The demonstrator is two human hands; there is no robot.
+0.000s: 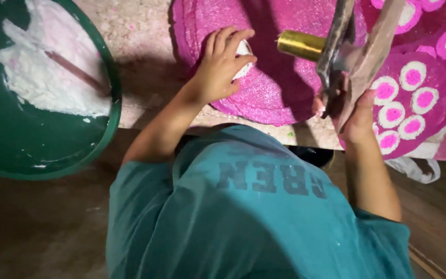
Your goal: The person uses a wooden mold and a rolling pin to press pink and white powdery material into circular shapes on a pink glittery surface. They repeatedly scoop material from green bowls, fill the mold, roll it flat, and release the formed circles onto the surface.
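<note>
The left hand's (220,67) fingers (226,37) curl round a small white piece (243,51), gripping it against a stack of pink glitter discs (264,88). Only part of the piece shows past the fingertips; what it is cannot be told. The discs lie on a speckled counter (140,31), their edge hanging just over its front.

The right hand's (358,119) fingers are closed on the lower ends of a dark metal tool (336,46) with two long arms that run up and out of view. The thumb (366,101) presses along the lighter arm. A gold tube (301,45) sticks out to the left from between the arms, above the discs.

Just right of that hand lie more pink sheets (419,77) dotted with white rings with pink centres.

At the far left sits a green basin (52,150) with a heap of white paste (47,72) and a thin stick (76,72) lying in it.

Both forearms come from a person in a teal shirt (243,217), seen from above; the floor (37,227) below is dark and brown.
</note>
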